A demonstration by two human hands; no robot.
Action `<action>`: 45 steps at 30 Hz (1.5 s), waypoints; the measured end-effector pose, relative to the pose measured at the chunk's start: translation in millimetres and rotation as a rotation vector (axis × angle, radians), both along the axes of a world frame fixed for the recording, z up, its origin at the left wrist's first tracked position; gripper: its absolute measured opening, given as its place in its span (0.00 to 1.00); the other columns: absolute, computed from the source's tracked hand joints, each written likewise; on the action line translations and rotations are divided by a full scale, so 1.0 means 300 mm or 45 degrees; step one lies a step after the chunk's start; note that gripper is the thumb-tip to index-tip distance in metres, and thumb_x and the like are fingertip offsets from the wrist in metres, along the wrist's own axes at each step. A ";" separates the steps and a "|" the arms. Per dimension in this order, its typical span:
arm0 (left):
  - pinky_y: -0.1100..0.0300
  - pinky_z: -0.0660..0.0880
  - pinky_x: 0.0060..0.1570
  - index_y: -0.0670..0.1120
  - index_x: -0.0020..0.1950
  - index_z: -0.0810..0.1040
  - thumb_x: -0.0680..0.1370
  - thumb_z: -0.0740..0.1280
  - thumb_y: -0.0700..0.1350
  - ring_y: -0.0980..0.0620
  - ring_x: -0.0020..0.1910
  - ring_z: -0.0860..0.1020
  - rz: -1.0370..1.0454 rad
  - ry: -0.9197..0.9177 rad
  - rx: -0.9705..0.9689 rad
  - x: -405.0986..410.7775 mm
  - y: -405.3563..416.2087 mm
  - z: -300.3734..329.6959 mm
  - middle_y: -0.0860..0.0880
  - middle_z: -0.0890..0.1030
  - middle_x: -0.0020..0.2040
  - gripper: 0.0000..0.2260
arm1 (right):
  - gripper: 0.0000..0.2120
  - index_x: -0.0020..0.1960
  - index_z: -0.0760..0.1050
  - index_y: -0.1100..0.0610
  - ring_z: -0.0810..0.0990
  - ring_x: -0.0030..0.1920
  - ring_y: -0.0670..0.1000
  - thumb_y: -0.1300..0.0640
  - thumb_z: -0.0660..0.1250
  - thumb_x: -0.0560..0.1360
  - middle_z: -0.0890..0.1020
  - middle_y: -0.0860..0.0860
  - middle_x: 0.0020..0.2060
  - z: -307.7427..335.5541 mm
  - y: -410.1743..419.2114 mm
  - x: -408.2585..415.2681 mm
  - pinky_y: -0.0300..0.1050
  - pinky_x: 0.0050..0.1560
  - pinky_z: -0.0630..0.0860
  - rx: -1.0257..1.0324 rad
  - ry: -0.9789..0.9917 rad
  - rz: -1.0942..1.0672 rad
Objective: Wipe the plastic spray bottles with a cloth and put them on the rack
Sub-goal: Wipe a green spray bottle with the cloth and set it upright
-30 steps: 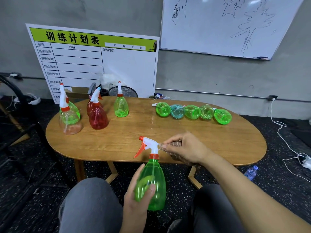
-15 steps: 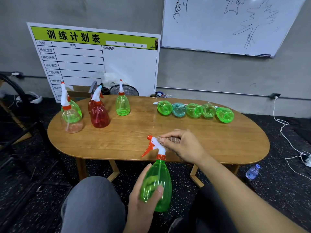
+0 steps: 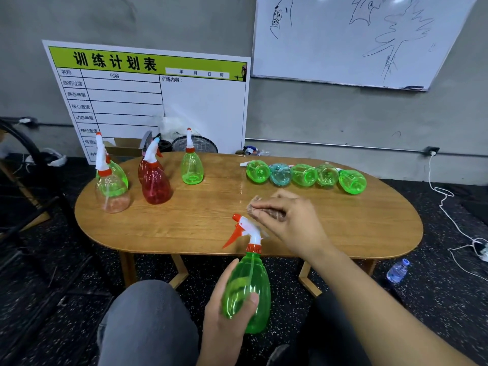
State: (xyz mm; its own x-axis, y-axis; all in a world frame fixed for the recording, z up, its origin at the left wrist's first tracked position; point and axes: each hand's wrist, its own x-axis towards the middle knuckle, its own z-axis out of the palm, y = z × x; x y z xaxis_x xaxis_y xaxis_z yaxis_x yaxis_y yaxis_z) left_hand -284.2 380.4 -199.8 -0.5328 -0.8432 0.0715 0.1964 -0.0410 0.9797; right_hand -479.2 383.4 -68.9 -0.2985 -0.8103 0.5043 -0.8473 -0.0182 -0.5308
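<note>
The fingers [image 3: 239, 299] of the left hand [image 3: 227, 320] are wrapped around the belly of a green spray bottle [image 3: 248, 289], which is held upright above the lap, just in front of the near edge of the wooden table [image 3: 200, 225]. The right hand [image 3: 290, 223] is closed over a small bunched cloth [image 3: 260, 211], of which only a brownish wad is seen past the fingertips; it is poised just above and beyond the bottle's white trigger head [image 3: 249, 229], with the orange trigger [image 3: 232, 237] pointing away to the far side. Whether cloth and head are touching cannot be told. The step in hand is judged to be the wiping of the sprayer top. It is best done with the body kept firmly gripped so the bottle is not twisted, the cloth drawn down over the head and collar in short strokes, and the trigger left unpressed so nothing is sprayed. Beyond the fingers, upright bottles [image 3: 155, 180] are grouped at the table's far left, and a row of bottles lying on their sides [image 3: 303, 174] is seen at the far right. No rack can be made out with certainty.
</note>
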 end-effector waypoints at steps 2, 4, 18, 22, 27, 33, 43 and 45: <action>0.54 0.83 0.55 0.60 0.74 0.75 0.67 0.79 0.53 0.52 0.60 0.85 -0.023 -0.026 -0.030 0.002 0.006 0.005 0.54 0.87 0.60 0.35 | 0.17 0.62 0.84 0.46 0.81 0.41 0.42 0.41 0.68 0.77 0.79 0.41 0.47 -0.001 -0.017 0.042 0.39 0.39 0.82 0.083 0.068 0.006; 0.52 0.83 0.58 0.61 0.74 0.75 0.68 0.79 0.51 0.54 0.59 0.85 -0.030 -0.035 -0.051 0.002 0.009 0.002 0.56 0.86 0.60 0.34 | 0.16 0.64 0.83 0.44 0.82 0.41 0.42 0.41 0.67 0.79 0.79 0.42 0.49 -0.010 -0.035 0.067 0.43 0.40 0.83 0.156 0.181 -0.010; 0.49 0.80 0.64 0.68 0.75 0.74 0.66 0.80 0.61 0.55 0.67 0.81 0.017 0.030 0.014 0.010 -0.003 0.001 0.56 0.81 0.69 0.37 | 0.17 0.62 0.83 0.42 0.80 0.43 0.42 0.38 0.65 0.77 0.79 0.39 0.47 -0.078 -0.012 0.114 0.41 0.42 0.83 0.071 0.119 0.029; 0.51 0.77 0.67 0.72 0.73 0.73 0.68 0.79 0.60 0.60 0.69 0.78 0.068 0.118 0.112 0.021 -0.023 0.014 0.63 0.79 0.71 0.34 | 0.12 0.56 0.86 0.42 0.81 0.42 0.43 0.44 0.73 0.73 0.83 0.45 0.44 -0.166 0.079 0.141 0.36 0.43 0.79 -0.376 -0.649 -0.130; 0.41 0.73 0.72 0.69 0.73 0.74 0.68 0.79 0.66 0.50 0.70 0.80 0.063 0.208 0.208 0.019 -0.030 0.022 0.54 0.81 0.71 0.34 | 0.11 0.54 0.88 0.47 0.87 0.50 0.50 0.58 0.76 0.74 0.87 0.47 0.48 -0.332 0.137 0.209 0.43 0.54 0.83 -0.437 -1.076 -0.239; 0.38 0.70 0.75 0.68 0.74 0.74 0.70 0.76 0.63 0.48 0.74 0.77 0.019 0.237 0.262 0.018 -0.041 0.015 0.53 0.78 0.74 0.32 | 0.11 0.55 0.88 0.55 0.86 0.58 0.51 0.66 0.74 0.77 0.88 0.51 0.53 -0.371 0.134 0.228 0.56 0.64 0.80 -0.425 -1.279 -0.196; 0.49 0.77 0.65 0.71 0.72 0.74 0.68 0.78 0.62 0.56 0.65 0.82 0.084 0.129 0.073 0.027 -0.023 0.023 0.58 0.84 0.64 0.33 | 0.11 0.55 0.89 0.52 0.86 0.58 0.55 0.64 0.74 0.78 0.88 0.52 0.53 -0.461 0.143 0.219 0.63 0.65 0.79 -0.413 -1.301 -0.207; 0.49 0.78 0.62 0.72 0.67 0.77 0.70 0.75 0.64 0.55 0.63 0.83 0.116 0.122 0.111 0.023 -0.027 0.022 0.59 0.84 0.63 0.25 | 0.11 0.54 0.89 0.52 0.87 0.57 0.55 0.64 0.74 0.77 0.88 0.53 0.53 -0.460 0.144 0.218 0.62 0.64 0.80 -0.393 -1.339 -0.204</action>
State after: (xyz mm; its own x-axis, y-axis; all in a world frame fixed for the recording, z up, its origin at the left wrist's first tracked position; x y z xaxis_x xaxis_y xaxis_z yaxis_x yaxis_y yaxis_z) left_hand -277.2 372.2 -193.4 -0.4480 -0.8930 0.0430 0.2957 -0.1027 0.9497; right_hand -413.7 426.5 -207.0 -0.7868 -0.6071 0.1112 0.0191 -0.2040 -0.9788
